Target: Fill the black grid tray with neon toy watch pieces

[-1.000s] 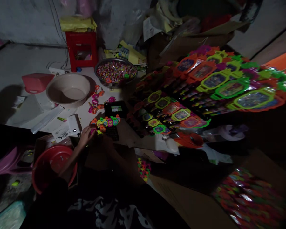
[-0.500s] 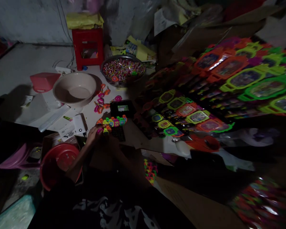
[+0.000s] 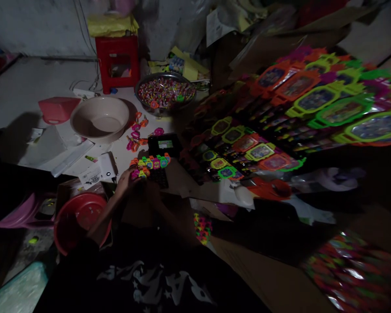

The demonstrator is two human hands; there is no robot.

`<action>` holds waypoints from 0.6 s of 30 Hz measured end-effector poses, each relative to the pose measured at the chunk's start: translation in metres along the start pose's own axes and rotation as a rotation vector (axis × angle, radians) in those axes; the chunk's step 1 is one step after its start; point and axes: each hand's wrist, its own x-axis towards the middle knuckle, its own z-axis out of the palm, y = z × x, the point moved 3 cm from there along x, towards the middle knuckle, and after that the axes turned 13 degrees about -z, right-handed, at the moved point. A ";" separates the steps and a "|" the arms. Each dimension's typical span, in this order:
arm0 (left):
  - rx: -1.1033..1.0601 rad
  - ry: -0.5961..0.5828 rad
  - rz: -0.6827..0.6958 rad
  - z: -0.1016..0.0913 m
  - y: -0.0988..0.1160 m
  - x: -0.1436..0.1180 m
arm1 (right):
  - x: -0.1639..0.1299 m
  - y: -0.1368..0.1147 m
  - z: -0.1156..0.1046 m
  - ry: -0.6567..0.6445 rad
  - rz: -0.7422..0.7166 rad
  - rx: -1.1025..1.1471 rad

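Observation:
My left hand reaches forward to a short row of small bright plastic toys in orange, yellow, green and pink, and its fingers close on the pink piece at the row's near left end. The row lies on a dark calculator-like device with a lit screen. My right hand lies in deep shadow just right of the left one and cannot be made out. More loose pink and orange toy pieces lie behind the row.
A beige basin, a metal bowl of small coloured candies and a red stool stand behind. A red tub sits at my left. Carded toy watches fan out on the right, over cardboard.
The view has swung slightly; my left hand stays at the near left end of the toy row, with little movement.

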 end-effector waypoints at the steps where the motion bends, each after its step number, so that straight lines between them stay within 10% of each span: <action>1: -0.037 0.013 0.007 -0.001 -0.001 -0.004 | 0.000 0.001 0.001 0.026 -0.003 0.025; 11: -0.158 0.010 -0.566 0.025 -0.023 -0.030 | 0.003 0.006 0.010 0.093 0.045 0.079; 18: 0.170 -0.002 -0.482 0.022 -0.027 -0.019 | 0.006 0.007 0.020 0.203 -0.056 0.094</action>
